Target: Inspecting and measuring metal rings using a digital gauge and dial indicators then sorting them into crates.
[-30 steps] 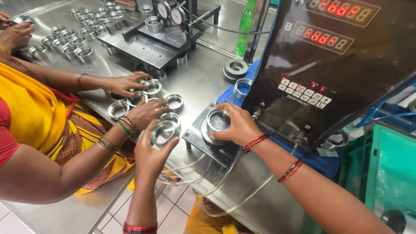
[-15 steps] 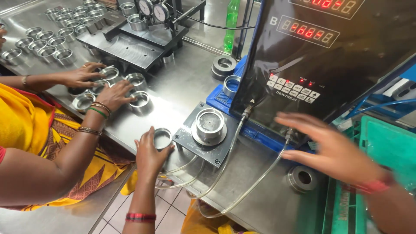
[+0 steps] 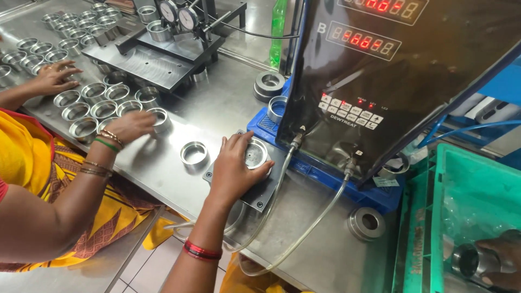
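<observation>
Since half a second ago my left hand [image 3: 234,169] has let go of the loose steel ring [image 3: 194,152] and come over onto the gauge fixture [image 3: 259,191], while my right hand [image 3: 496,259] has swung away from the black readout box [image 3: 391,81] and down into the green crate [image 3: 477,217].

My left palm lies over the near-left side of the round steel part [image 3: 255,153] seated on the gauge fixture, fingers spread and curved around its rim, fingertips on its top edge; only its far-right arc shows past them. The part is a short cylinder, bright turned metal, standing with its axis upright and its open face up. The fixture under it is a flat dark square plate with screw heads at the corners, lying just in front of the readout box.

The ring I released lies flat just left of the fixture, bore upward, smooth and shiny, clear of my fingers.

My right hand, at the picture's lower right edge and well right of the fixture, is closed around a steel ring part [image 3: 468,261] inside the crate; its bore faces left, its axis roughly level. Crinkled clear plastic lines the crate.

Two clear hoses [image 3: 320,217] run from the box's front down past the fixture's right side. Left of the fixture, a co-worker's hand [image 3: 130,126] rests among more rings [image 3: 89,103] on the brushed steel table [image 3: 179,179].
</observation>
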